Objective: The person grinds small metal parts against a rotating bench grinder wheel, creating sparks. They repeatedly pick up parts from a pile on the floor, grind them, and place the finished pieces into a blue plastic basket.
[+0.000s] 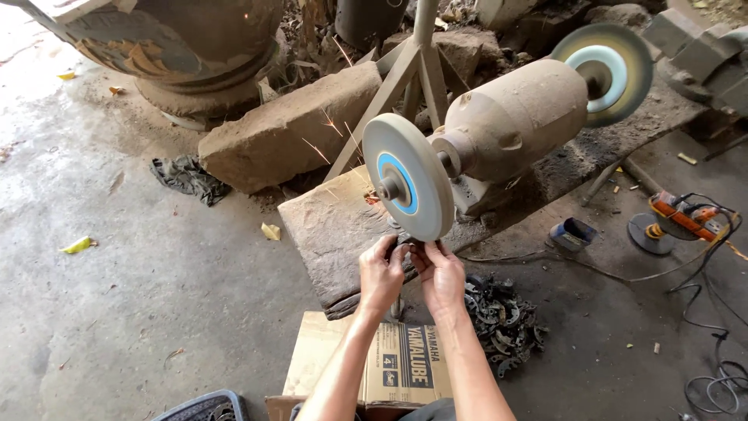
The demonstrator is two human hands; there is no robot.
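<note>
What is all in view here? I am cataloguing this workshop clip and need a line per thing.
bench grinder: one, dusty tan, on a stone slab
near wheel: one, grey with blue centre, throwing sparks
far wheel: one, grey-green, pale centre, at the motor's far end
stone block: one, brown, behind the slab
metal stand: one, grey, behind the near wheel
pile of metal parts: one, dark, floor at right
cardboard box: one, tan, under the arms
angle grinder: one, orange, floor at right
rag: one, dark, floor at left
left hand: grips a small, mostly hidden piece at the near wheel
right hand: grips the same piece
</note>
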